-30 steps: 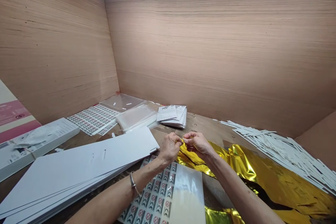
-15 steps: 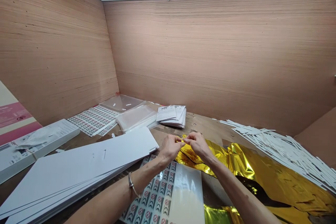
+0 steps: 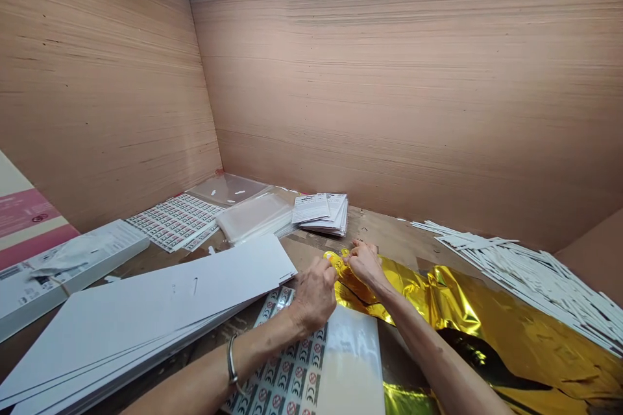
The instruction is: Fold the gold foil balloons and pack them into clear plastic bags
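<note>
the left hand [image 3: 314, 295] and right hand [image 3: 366, 264] pinch a gathered end of crinkled gold foil [image 3: 467, 318], close beside a printed label sheet [image 3: 296, 363].

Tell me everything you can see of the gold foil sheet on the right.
The gold foil sheet is thin, mirror-shiny and crumpled, with dark reflections across it. It lies spread on the table, its narrow end gathered into a bunch pinched between the left hand and right hand.

We are pinching the gold foil sheet [image 3: 487, 324] between our left hand [image 3: 315, 295] and right hand [image 3: 366, 264]. We are working just right of the white card stack [image 3: 146, 318].
</note>
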Demonstrator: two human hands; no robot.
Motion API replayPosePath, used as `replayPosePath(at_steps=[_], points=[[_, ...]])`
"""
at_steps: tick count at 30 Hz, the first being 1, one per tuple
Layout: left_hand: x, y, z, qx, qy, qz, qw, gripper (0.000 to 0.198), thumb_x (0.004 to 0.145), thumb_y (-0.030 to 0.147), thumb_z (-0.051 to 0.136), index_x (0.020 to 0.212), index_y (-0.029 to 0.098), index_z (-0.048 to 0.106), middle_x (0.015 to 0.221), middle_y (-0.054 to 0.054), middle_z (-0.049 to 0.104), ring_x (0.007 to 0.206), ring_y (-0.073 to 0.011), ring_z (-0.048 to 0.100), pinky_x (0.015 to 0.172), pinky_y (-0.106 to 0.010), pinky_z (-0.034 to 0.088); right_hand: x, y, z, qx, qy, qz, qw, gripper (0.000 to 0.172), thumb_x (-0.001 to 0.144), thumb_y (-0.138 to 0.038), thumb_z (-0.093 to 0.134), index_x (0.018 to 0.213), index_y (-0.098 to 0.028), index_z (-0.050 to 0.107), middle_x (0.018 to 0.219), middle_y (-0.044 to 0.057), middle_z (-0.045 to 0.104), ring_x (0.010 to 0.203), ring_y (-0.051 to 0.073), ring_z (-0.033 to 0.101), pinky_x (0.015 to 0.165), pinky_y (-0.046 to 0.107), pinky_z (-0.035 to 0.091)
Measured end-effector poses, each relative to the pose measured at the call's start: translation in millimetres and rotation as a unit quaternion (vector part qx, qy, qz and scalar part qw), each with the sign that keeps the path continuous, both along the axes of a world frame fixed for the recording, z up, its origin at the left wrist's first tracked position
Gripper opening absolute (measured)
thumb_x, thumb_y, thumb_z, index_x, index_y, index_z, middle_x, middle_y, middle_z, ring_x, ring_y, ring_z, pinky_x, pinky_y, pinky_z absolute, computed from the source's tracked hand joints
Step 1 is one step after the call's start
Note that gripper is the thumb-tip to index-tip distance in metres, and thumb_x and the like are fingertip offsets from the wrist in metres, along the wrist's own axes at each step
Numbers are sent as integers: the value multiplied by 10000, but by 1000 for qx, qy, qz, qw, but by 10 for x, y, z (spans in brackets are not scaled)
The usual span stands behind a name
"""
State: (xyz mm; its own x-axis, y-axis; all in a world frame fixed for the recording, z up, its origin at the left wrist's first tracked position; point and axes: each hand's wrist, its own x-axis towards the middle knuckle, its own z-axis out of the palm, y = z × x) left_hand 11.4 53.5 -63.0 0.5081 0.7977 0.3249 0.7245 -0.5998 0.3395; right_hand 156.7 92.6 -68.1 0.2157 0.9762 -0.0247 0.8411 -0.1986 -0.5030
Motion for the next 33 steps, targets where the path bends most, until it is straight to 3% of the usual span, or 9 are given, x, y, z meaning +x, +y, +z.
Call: replayPosePath(at_steps=[8, 11, 13, 16, 18, 22, 24, 28, 33], points=[[44, 18, -94, 39, 77, -87, 993, 189, 816, 147, 380, 888, 126, 553, 1033, -91, 547, 1081, -229, 406, 942, -365, 295, -40, 26, -68, 18, -64, 16, 998, 212, 669, -149, 445, 692, -156, 656, 1165, 88, 529, 1150, 267, 309, 857, 391, 273], [76, 68, -123, 14, 121, -109, 986, 317, 839, 271, 396, 1078, 89, 499, 1179, -138, 489, 1178, -282, 325, 959, -418, 254, -67, 4, -105, 36, -95, 32, 994, 199, 696, -160, 444, 715, -152, 642, 1116, 96, 546, 1100, 260, 349, 836, 363, 278], [98, 84, -130, -1, 146, -115, 983, 436, 839, 350, 399, 1152, 50, 452, 1225, -178, 451, 1193, -305, 308, 963, -435, 231, -75, -25, -102, 46, -112, 30, 992, 197, 724, -206, 452, 786, -144, 628, 1075, 119, 548, 1028, 266, 396, 799, 363, 291], [125, 83, -113, -7, 166, -110, 980, 467, 839, 397, 385, 1116, 36, 487, 1205, -203, 464, 1172, -316, 337, 951, -439, 231, -54, -91, -53, 85, -158, -6, 984, 281, 738, -248, 482, 974, -119, 562, 1037, 156, 527, 944, 277, 428, 759, 375, 292], [132, 87, -92, -10, 168, -109, 980, 404, 842, 374, 379, 1038, 59, 538, 1161, -193, 500, 1144, -308, 364, 937, -437, 242, -21, -152, -18, 132, -204, 14, 970, 262, 753, -215, 477, 996, -140, 543, 1033, 141, 516, 939, 258, 426, 760, 356, 289], [109, 171, -71, -52, 107, -118, 986, 222, 821, 222, 393, 856, 142, 597, 963, -107, 592, 990, -234, 474, 867, -374, 313, 55, -308, -6, 133, -231, 209, 941, 179, 810, -202, 418, 860, -187, 590, 1002, 78, 533, 921, 196, 433, 755, 298, 306], [77, 252, -67, -83, 61, -109, 989, 188, 780, 151, 411, 776, 156, 599, 816, -67, 603, 838, -189, 523, 774, -304, 366, 82, -383, -30, 120, -219, 264, 932, 189, 822, -249, 423, 884, -179, 587, 1004, 69, 535, 919, 186, 438, 766, 290, 322], [-13, 381, -49, -70, 9, -57, 996, 280, 737, 31, 338, 828, 134, 582, 780, -57, 584, 755, -158, 517, 695, -253, 381, 72, -482, -112, 130, -214, 269, 930, 206, 816, -300, 447, 873, -153, 580, 970, 79, 541, 930, 193, 443, 803, 287, 341], [-145, 279, -67, -27, 0, -77, 997, 320, 717, 6, 349, 915, 137, 565, 942, -60, 568, 899, -169, 485, 799, -274, 376, -45, -517, -199, 139, -214, 209, 944, 228, 771, -61, 367, 805, -139, 579, 871, 113, 563, 845, 205, 470, 751, 300, 347]])
